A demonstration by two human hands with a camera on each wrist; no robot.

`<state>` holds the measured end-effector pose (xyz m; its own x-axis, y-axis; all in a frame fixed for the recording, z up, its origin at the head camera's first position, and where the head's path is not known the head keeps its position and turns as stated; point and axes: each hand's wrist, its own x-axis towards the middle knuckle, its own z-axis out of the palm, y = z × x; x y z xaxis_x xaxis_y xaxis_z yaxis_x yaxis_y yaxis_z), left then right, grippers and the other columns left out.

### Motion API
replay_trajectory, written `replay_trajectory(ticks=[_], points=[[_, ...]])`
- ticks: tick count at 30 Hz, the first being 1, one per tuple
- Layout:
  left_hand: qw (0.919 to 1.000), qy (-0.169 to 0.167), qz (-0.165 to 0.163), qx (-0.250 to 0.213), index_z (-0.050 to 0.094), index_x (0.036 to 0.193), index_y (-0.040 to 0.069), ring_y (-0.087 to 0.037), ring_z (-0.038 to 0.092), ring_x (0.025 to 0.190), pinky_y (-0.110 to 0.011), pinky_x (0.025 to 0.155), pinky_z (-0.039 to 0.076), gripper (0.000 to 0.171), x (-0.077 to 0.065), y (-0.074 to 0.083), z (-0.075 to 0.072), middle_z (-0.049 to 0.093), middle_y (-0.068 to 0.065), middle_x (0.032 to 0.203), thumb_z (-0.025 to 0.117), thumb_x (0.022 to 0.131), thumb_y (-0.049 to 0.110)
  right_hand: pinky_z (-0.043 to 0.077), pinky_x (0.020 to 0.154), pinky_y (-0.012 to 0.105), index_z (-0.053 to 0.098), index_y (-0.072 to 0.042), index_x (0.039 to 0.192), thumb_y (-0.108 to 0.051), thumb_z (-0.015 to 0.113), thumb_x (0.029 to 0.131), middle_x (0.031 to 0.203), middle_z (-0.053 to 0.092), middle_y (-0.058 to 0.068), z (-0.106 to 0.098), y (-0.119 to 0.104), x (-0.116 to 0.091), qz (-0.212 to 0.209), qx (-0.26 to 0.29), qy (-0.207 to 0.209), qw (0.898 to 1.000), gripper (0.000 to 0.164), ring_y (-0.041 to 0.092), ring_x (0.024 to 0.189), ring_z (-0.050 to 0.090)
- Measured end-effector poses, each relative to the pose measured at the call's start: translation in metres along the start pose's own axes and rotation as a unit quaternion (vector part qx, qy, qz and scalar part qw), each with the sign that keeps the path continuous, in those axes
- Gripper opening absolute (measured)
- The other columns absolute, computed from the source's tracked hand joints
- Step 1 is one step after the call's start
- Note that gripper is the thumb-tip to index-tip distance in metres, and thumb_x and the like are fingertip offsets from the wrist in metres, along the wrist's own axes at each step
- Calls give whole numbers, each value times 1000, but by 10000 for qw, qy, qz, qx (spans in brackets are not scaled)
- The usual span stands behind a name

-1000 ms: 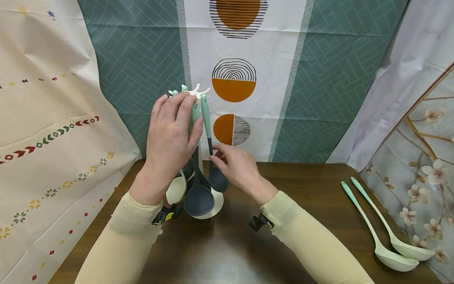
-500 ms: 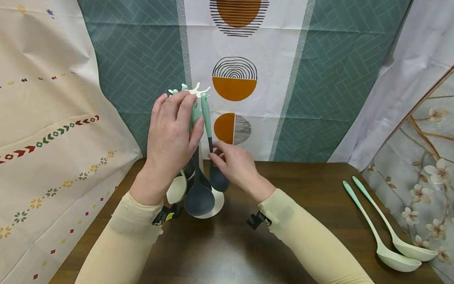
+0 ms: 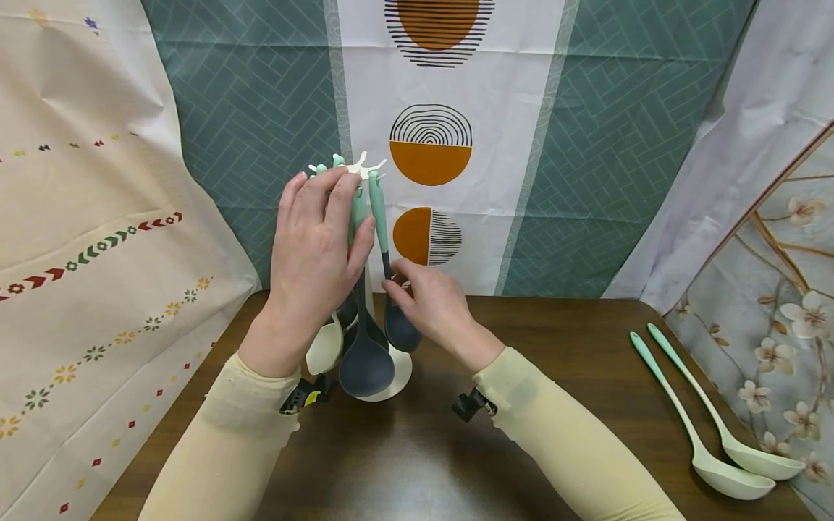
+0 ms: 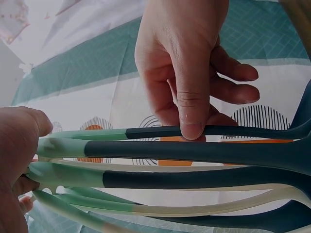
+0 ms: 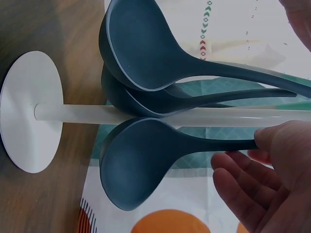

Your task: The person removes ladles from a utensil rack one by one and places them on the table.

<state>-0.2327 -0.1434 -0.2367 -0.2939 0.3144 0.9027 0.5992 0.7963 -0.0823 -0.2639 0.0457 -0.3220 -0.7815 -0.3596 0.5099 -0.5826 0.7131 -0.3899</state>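
Note:
A white utensil stand with a round base and a hooked top carries several ladles with mint-green handle ends. My left hand holds the top of the stand, fingers curled among the handle ends; the hooks are partly hidden behind it. On the stand's right side hangs a dark blue-grey ladle. Its handle is pinched between thumb and fingers of my right hand, just above the bowl. Another dark ladle hangs in front, and a cream ladle shows at the left beneath my left wrist.
Two cream ladles with mint handle ends lie side by side at the right edge of the brown wooden table. Behind the table hangs a patterned cloth; a cream cloth drapes along the left.

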Motion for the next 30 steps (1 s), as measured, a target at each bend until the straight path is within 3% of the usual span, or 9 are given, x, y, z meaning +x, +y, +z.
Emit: replay_trajectory(ticks=[7,14,30], points=[[10000,54,-39,-44,57,146,-3,-47,60,130,-56,131,27,44,-1,0,1,59,-27,144,60,110,23,57,70,34,73,-14,114,-29,71,110,91,75,-3,0,-1,0,-45,58,71,9999,16,14,77,69],[9999,-127,5,73,53,147,-5,-48,58,131,-57,131,26,46,-1,0,0,56,-29,146,56,112,24,55,67,30,74,-14,111,-27,72,109,88,72,-3,1,-1,-1,-7,267,130,9996,14,13,72,64],[10000,47,24,24,56,145,-4,-47,59,130,-57,131,27,45,0,0,2,58,-28,144,66,107,18,55,67,30,75,-11,113,-24,73,109,88,70,-2,0,0,-1,-41,525,203,9984,14,15,74,61]])
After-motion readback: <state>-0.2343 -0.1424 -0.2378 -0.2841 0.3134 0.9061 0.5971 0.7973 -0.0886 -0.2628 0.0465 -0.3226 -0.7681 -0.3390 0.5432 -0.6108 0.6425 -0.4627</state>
